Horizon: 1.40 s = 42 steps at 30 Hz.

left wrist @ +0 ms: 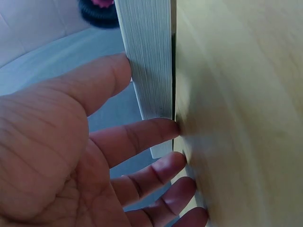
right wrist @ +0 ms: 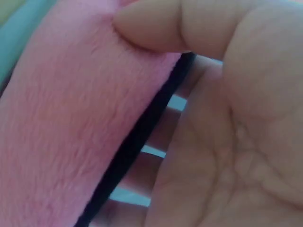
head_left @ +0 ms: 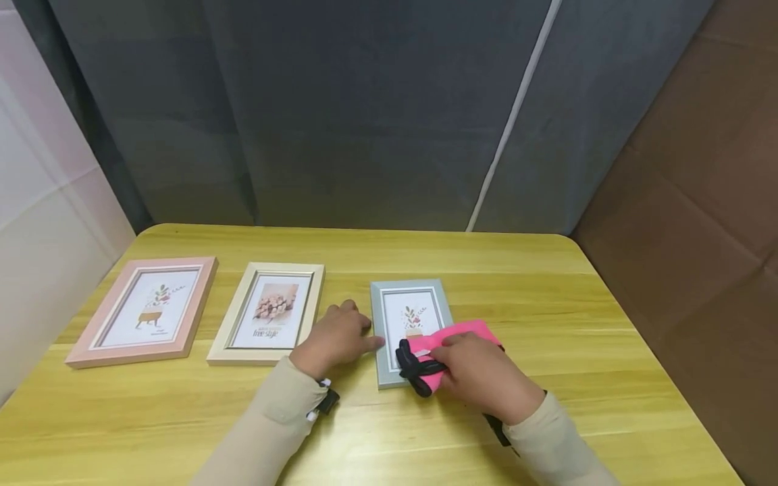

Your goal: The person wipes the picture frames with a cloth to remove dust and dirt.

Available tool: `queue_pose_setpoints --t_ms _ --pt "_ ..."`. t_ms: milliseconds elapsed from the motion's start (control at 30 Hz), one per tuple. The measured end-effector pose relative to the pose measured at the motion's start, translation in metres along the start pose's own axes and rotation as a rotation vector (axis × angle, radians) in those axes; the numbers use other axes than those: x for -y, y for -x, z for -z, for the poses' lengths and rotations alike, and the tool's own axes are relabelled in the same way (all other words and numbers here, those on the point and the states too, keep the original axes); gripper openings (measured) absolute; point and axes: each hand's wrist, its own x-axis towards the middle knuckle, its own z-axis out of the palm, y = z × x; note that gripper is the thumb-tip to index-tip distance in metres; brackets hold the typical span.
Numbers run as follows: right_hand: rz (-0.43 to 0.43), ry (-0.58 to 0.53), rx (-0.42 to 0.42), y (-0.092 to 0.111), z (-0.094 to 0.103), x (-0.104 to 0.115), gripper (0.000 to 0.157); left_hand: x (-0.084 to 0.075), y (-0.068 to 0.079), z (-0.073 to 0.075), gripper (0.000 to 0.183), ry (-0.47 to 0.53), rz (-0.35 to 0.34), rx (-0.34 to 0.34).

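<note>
A grey-blue picture frame (head_left: pixel 378 337) with a plant-in-pot print lies flat on the table. My left hand (head_left: pixel 343 337) rests at its left side, the thumb touching the frame's edge. In the left wrist view, that hand's spread fingers (left wrist: pixel 142 139) reach the tabletop beside the frame's grey side (left wrist: pixel 150 61). My right hand (head_left: pixel 486 374) pinches a folded pink cloth (head_left: pixel 464 329) with black edging over the frame's lower right part. Up close, the right thumb (right wrist: pixel 151 23) presses on the fuzzy pink cloth (right wrist: pixel 80 109), with the other fingers behind it.
Left of my hands lie a cream picture frame (head_left: pixel 237 324) with a flower print and a pink picture frame (head_left: pixel 200 304). The wooden table (head_left: pixel 547 304) meets a dark grey curtain (head_left: pixel 365 121) at the back. A brown covering (head_left: pixel 699 202) stands at the right.
</note>
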Motion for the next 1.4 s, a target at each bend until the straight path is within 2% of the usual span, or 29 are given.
queue_pose_setpoints --t_ms 133,267,433,533,700,767,867,1033,1133,1233,1400 --pt "0.077 0.050 0.013 -0.002 -0.005 0.013 0.021 -0.002 0.000 0.000 0.039 0.000 -0.001 -0.008" --pt "0.168 0.059 0.016 -0.007 -0.013 0.025 0.032 -0.001 -0.001 0.000 0.038 0.004 0.014 -0.013" --pt "0.159 -0.006 0.010 -0.006 -0.014 0.025 0.032 0.000 -0.001 0.001 0.040 0.014 0.021 -0.008" --pt "0.123 -0.038 0.001 -0.003 -0.008 0.015 0.023 0.000 -0.001 0.001 0.041 0.012 0.010 -0.005" --pt "-0.004 -0.017 -0.006 0.002 0.002 -0.002 0.004 0.001 -0.001 0.001 0.042 0.014 0.006 -0.001" --pt "-0.031 0.000 -0.002 0.003 0.003 -0.006 0.003 0.001 -0.001 0.001 0.042 0.015 0.006 -0.001" --pt "-0.001 0.019 0.002 0.002 0.002 -0.003 0.002 0.002 -0.001 0.000 0.044 0.019 0.013 0.002" --pt "0.142 0.056 -0.011 -0.003 -0.007 0.014 0.023 0.001 -0.001 0.000 0.043 0.017 0.029 0.003" --pt "0.203 0.078 -0.034 -0.007 -0.015 0.023 0.030 0.001 -0.002 0.000 0.042 0.015 0.033 0.001" --pt "0.213 0.066 -0.039 -0.009 -0.019 0.026 0.032 0.001 -0.002 0.000 0.042 0.018 0.039 0.004" --pt "0.150 -0.028 0.013 -0.006 -0.013 0.019 0.032 0.001 -0.002 0.000 0.042 0.017 0.034 0.006"
